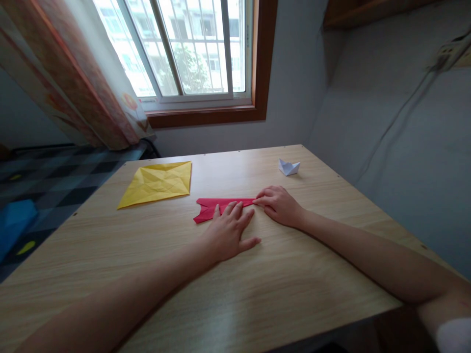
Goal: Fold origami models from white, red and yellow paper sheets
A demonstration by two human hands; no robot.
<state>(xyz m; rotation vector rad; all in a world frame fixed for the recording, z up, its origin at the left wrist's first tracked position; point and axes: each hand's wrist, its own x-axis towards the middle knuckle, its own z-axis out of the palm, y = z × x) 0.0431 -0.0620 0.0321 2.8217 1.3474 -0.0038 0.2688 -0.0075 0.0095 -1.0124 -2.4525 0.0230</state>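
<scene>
A folded strip of red paper (208,208) lies flat on the wooden table, with a notched left end. My left hand (231,230) rests on it, fingers spread over its middle and thumb out on the tabletop. At the strip's right end, my right hand (280,206) has thumb and fingertips closed on the paper's narrow tip. Part of the strip is hidden beneath my left fingers.
A creased yellow paper sheet (162,182) lies on the table (235,304) at the back left. Toward the back right stands a small white paper boat (289,167). Beyond the table are a window (195,49) and a curtain (84,73).
</scene>
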